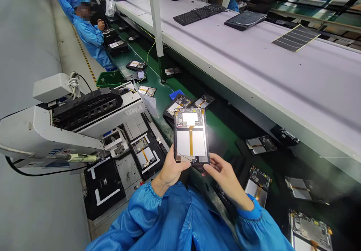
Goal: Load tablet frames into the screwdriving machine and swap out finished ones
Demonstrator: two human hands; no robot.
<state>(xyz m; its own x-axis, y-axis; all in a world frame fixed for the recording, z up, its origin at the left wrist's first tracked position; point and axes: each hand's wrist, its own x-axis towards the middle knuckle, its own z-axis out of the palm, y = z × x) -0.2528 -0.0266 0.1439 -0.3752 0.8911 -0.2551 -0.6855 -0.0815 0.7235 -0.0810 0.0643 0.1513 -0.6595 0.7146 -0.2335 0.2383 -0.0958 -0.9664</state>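
An opened tablet (191,136) is held up in front of me, its circuit board at the top and two white battery cells with an orange strip below. My left hand (171,168) grips its lower left corner, thumb along the bottom edge. At the lower right corner, my right hand (222,172) pinches the edge between thumb and fingers. A thin dark wire crosses the tablet's lower part. Just behind it lie another opened tablet (178,106) and a further one (204,101). To the left, a similar tablet (143,153) sits in a black fixture of a machine.
The machine (50,130) has an empty-looking black fixture (104,185) at the lower left. Several opened tablets lie along the green belt (225,130). A white shelf (254,55) with a keyboard (199,14) runs above. A person (90,36) works at the upper left.
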